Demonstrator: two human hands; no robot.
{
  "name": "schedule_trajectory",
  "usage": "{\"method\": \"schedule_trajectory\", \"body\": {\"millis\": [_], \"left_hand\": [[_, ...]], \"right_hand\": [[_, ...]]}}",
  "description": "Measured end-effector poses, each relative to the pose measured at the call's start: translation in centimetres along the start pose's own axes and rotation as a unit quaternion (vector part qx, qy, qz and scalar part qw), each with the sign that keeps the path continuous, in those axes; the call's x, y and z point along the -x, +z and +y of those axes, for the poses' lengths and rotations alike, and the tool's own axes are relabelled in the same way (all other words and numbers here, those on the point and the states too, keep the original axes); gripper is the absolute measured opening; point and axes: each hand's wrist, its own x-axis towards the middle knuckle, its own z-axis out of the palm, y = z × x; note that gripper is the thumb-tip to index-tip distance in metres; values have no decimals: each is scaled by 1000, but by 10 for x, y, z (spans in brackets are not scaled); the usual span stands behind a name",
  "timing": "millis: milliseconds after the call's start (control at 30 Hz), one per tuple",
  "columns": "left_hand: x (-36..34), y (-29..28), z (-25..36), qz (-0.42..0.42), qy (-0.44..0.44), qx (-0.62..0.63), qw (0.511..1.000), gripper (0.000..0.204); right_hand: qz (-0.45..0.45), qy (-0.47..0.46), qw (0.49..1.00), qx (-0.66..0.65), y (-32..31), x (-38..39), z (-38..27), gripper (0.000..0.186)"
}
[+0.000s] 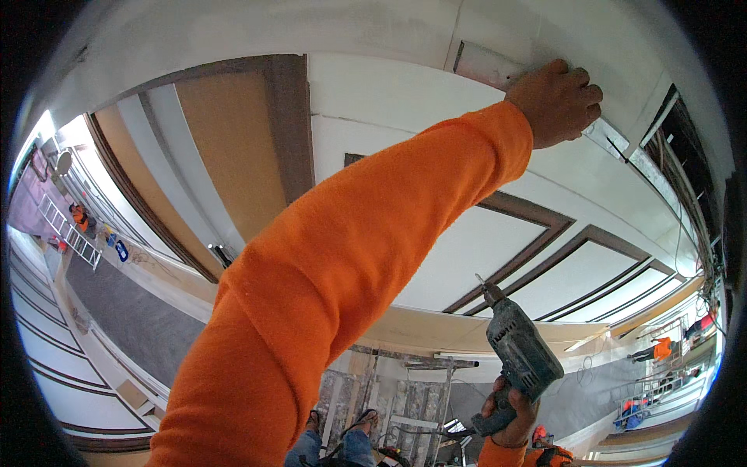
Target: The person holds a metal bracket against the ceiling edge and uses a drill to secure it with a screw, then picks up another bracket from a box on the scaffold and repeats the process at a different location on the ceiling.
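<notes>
My left arm, in an orange sleeve, stretches up across the view. At its end my left hand (556, 105) is closed against the pale upper panel (389, 89), fingers curled; what they grip is hidden. Just left of the hand shows a greyish rectangular patch (486, 64), and beyond its fingers a shiny silvery strip (605, 138) with a thin dark piece sticking out. Lower right, my right hand (510, 416) is wrapped around the handle of a dusty dark green power drill (525, 350). The drill's bit points up and left, apart from the panel.
Loose cables (685, 194) hang from a dark ceiling opening at the right. My feet (364, 420) are on a scaffold platform (397, 389). A ladder (68, 232) and a person (79, 218) are far left; other people (661, 349) are far right. Brown-framed white panels (490, 241) line the wall.
</notes>
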Motion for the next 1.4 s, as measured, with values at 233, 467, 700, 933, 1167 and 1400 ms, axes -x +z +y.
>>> {"method": "schedule_trajectory", "body": {"millis": [233,467,700,933,1167,1400], "left_hand": [[-5,6,2,-11,0,-8,1000,34],[-13,10,-1,-21,19,76,997,48],[-18,-3,-17,-13,40,36,998,57],[-24,8,-7,38,64,19,997,50],[-24,9,-6,49,72,67,994,44],[-22,9,-5,55,71,50,995,44]], "right_hand": [[23,15,999,-29,-4,-5,8,60],[22,27,999,-14,-21,-10,13,58],[8,44,999,-29,-10,-12,10,56],[16,41,998,-47,-17,-12,7,50],[-3,67,997,-38,-18,-16,6,56],[-6,55,998,-30,-23,-14,11,52]]}}
